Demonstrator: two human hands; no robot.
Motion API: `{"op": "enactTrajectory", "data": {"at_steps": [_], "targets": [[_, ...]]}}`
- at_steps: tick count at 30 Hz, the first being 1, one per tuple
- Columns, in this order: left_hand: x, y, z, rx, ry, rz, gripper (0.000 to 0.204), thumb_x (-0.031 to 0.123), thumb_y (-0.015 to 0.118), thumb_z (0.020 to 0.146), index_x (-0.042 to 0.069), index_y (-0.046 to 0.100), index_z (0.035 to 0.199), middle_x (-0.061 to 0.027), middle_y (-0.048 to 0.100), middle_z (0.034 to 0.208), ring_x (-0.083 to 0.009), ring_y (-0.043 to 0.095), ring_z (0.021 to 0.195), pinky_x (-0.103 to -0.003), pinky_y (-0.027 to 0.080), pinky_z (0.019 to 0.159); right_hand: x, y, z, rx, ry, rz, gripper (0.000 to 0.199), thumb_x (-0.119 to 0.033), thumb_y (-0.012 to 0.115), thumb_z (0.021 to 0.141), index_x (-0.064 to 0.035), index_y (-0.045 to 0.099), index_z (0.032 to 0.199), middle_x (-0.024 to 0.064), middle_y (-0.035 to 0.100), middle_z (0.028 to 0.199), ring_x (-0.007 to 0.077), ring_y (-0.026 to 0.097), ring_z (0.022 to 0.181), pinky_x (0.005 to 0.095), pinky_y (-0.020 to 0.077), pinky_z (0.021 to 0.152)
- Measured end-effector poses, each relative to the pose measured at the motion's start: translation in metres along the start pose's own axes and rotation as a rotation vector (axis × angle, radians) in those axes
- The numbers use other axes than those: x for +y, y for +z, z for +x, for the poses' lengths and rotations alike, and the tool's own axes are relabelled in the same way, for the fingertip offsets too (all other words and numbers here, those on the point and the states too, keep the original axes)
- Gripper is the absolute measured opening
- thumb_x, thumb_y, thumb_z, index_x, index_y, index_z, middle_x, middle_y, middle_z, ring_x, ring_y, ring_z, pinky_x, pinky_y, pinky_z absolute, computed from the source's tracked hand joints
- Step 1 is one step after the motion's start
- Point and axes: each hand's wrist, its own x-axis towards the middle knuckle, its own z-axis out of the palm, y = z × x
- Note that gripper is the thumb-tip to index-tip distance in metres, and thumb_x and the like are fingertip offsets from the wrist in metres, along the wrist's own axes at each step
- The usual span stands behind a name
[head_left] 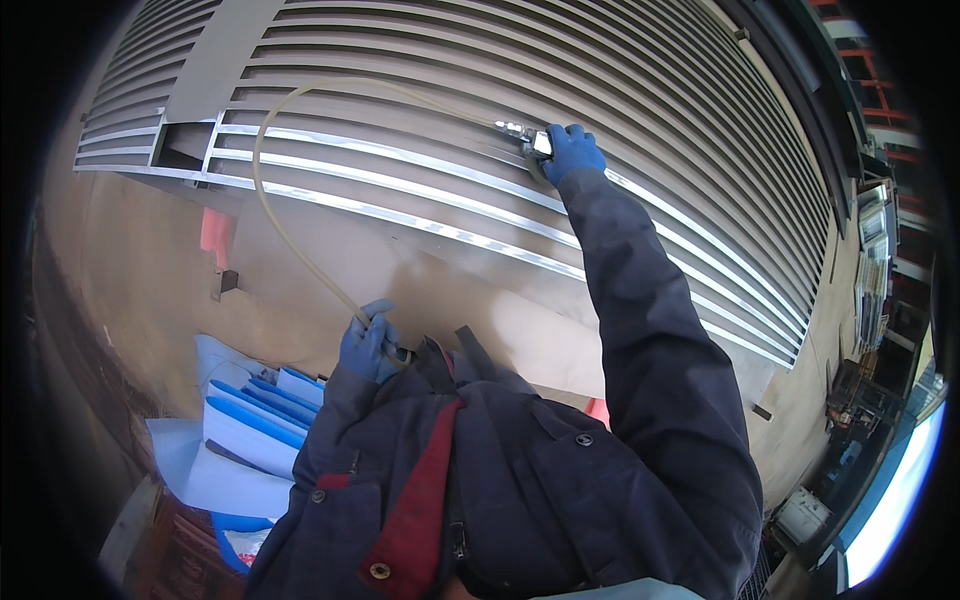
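My right hand (573, 150), in a blue glove, is stretched far forward and grips a small metal air tool (528, 137) held against the slats of a large grey louvred metal panel (430, 70). A pale yellowish hose (262, 175) loops from the tool across the panel and down to my left hand (368, 343). That hand, also in a blue glove, is closed around the hose close to my chest. I wear a dark blue work jacket (540, 470) with a red lining.
Bright bare metal slats (380, 155) run across the panel's lower part, with a box-shaped opening (185, 140) at the left. White and blue sheets or bags (245, 420) lie stacked at lower left. Racks and clutter (875, 260) stand at the far right.
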Motion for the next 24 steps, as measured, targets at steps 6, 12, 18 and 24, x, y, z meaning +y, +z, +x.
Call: {"op": "enactTrajectory", "data": {"at_steps": [6,12,18,24], "targets": [[-0.003,-0.021,-0.005,0.041,-0.007,-0.044,0.033,0.022,0.05,0.114,0.003,0.058,0.14,-0.0037,0.064,0.084,-0.01,0.06,0.071,-0.025,0.051,0.067,-0.06,-0.001,0.029,0.057,-0.079,0.003,0.054,-0.033,0.081,0.084,-0.0244,0.061,0.133,0.0141,0.059,0.14,0.0394,0.061,0.126,0.0518,0.0574,0.099],[0.0,-0.026,-0.012,0.075,0.002,-0.049,0.033,0.022,0.049,0.115,0.001,0.058,0.139,-0.0045,0.065,0.084,-0.0116,0.062,0.072,-0.026,0.053,0.068,-0.093,-0.008,0.043,0.028,-0.122,-0.054,0.045,-0.035,0.074,0.094,-0.0243,0.062,0.136,0.0152,0.059,0.14,0.0377,0.06,0.129,0.0501,0.0563,0.102],[-0.009,-0.021,-0.014,0.062,0.003,-0.085,0.031,0.018,0.048,0.115,0.003,0.058,0.141,-0.0036,0.063,0.084,-0.0082,0.057,0.069,-0.023,0.049,0.067,-0.055,-0.007,0.033,0.026,-0.013,-0.043,0.055,-0.032,0.08,0.085,-0.0284,0.061,0.137,0.0131,0.057,0.144,0.0388,0.058,0.132,0.0523,0.0573,0.101],[-0.013,-0.002,-0.007,-0.02,-0.044,-0.127,0.034,0.019,0.048,0.115,0.004,0.053,0.145,-0.0038,0.063,0.084,-0.008,0.055,0.068,-0.024,0.048,0.066,0.003,-0.007,0.009,0.014,0.078,-0.021,0.056,-0.03,0.082,0.083,-0.0265,0.062,0.135,0.0147,0.058,0.141,0.0396,0.058,0.13,0.0513,0.0572,0.1]]}}
